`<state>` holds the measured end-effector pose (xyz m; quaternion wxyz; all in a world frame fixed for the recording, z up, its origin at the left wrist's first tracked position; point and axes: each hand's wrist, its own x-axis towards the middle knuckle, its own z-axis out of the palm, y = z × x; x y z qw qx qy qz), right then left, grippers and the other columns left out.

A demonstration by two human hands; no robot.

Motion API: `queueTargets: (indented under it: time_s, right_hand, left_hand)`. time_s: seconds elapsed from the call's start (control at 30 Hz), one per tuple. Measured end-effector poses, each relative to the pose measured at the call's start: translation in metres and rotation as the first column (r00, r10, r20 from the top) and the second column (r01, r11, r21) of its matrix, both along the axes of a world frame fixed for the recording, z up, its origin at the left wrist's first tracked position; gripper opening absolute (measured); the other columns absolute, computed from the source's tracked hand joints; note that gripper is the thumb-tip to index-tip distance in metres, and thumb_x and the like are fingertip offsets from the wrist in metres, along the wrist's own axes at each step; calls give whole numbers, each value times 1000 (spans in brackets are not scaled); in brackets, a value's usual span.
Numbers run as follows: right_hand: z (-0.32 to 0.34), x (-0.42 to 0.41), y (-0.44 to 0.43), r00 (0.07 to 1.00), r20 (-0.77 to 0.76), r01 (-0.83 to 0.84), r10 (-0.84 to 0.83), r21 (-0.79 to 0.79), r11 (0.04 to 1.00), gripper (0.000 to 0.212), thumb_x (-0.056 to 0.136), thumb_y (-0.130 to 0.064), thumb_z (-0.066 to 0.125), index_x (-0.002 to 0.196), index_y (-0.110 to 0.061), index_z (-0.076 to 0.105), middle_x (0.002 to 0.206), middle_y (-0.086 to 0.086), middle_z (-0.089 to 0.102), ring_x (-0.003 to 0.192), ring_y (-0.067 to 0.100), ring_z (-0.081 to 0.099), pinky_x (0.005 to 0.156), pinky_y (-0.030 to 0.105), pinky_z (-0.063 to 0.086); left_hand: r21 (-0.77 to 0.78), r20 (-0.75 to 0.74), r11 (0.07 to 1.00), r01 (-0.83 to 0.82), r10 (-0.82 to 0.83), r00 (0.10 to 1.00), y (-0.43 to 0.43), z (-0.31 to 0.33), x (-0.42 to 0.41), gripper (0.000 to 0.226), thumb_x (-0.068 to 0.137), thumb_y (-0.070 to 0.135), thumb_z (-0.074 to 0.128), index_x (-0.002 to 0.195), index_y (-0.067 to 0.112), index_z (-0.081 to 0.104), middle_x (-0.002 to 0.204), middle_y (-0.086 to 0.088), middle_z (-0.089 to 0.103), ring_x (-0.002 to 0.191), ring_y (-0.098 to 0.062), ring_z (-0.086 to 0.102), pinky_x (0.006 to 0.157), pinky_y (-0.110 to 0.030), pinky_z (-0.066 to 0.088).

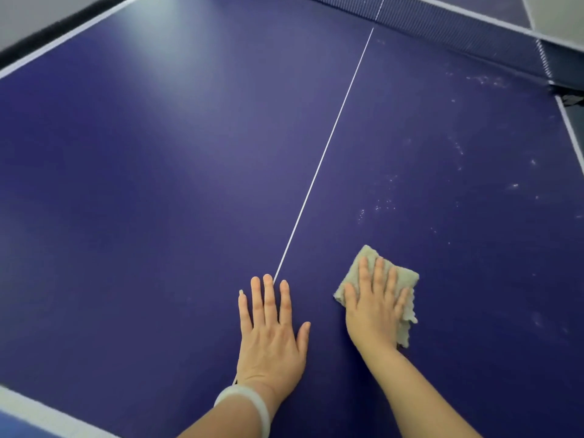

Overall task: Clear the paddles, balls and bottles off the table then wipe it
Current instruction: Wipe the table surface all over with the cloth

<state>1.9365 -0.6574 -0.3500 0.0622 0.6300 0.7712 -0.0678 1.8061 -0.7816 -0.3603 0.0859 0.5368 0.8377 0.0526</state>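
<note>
Closest to me, a white bracelet (252,406) is sitting on my left wrist. Just above it, my left hand (271,339) is lying flat on the blue table (142,184), fingers straight and spread, holding nothing. I think it is just leaning there to keep me steady. A thin white line (328,143) is running up the middle of the table and is passing under that hand. Right of the line, my right hand (373,308) is pressing flat on the cloth (404,279), fingers straight and not curled round it. The cloth is a pale folded rag lying on the table under my palm. A bit of it is poking out past my fingertips, and a ragged edge is sticking out on the right. It is looking soft, light and floppy, so I think it is going to bunch up if I push with one finger. Pressing on its middle with my whole palm seems the best way to slide it. Farther right and up, little white specks (385,203) are dotting the table, so I think that part is needing the wipe. At the far top right, the net (458,30) is crossing the table. I am seeing no box, bin or basket, and no paddles, balls or bottles, so I think the clearing is done.
</note>
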Motion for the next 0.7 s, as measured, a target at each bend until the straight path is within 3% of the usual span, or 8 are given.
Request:
queueTargets:
  time_s: [0.1,0.27,0.33,0.43,0.5,0.57,0.63,0.7]
  right_hand:
    - [-1,-54,18,935,-57,-351,350,-25,936,62,102,-49,15,147,-34,-25,156,-6,-29,143,18,-31,115,51,-21]
    - [-2,-100,88,874,-76,-486,481,-92,869,60,102,-50,15,152,-36,-14,161,-9,-22,147,17,-24,116,50,-20]
    - [-4,-77,117,919,-43,-393,391,-105,913,59,103,-49,15,153,-36,-14,161,-10,-21,148,18,-20,116,49,-18]
    - [-3,-8,143,1000,-7,17,-18,-120,993,58,102,-49,11,154,-34,-13,162,-7,-18,149,21,-16,117,51,-14]
    - [0,37,137,948,-9,316,-319,-98,943,60,101,-50,8,155,-31,-10,163,-4,-16,149,22,-15,117,53,-12]
    - [2,53,116,860,-48,505,-508,-73,860,61,101,-48,10,156,-28,-4,164,-1,-11,150,24,-12,117,55,-9]
    - [1,36,86,831,-103,545,-547,-50,837,61,101,-45,17,157,-24,3,164,2,-6,150,27,-9,118,57,-7]
    - [-4,6,54,918,-93,385,-386,-22,923,64,100,-46,17,157,-24,-1,164,2,-10,150,28,-11,118,56,-8]
  left_hand:
    - [-10,1,1000,6,-6,1000,-1,1,-1,75,94,53,29,150,3,27,157,-26,20,148,-42,9,115,-62,19]
    - [-5,-9,1000,3,-3,1000,0,0,-1,75,93,52,32,149,3,30,157,-25,21,148,-41,10,115,-62,19]
    - [-4,-11,1000,3,-4,1000,0,0,0,75,93,53,32,149,4,30,157,-25,21,148,-41,9,115,-62,19]
    - [-6,-5,1000,-3,3,1000,0,0,0,75,93,53,29,150,5,28,157,-25,20,148,-40,8,115,-62,19]
    - [-13,2,1000,-2,2,1000,0,0,0,74,94,53,28,151,5,27,158,-24,19,149,-40,7,115,-62,18]
    - [-18,3,1000,-3,3,1000,0,0,0,74,94,53,28,151,5,27,158,-24,18,148,-40,8,115,-62,18]
    - [-23,11,1000,-4,5,1000,0,0,0,74,94,53,27,151,5,27,158,-24,19,149,-40,8,115,-62,18]
    - [-22,12,1000,0,0,1000,0,-1,0,75,94,53,28,151,5,28,158,-24,20,149,-40,7,116,-61,17]
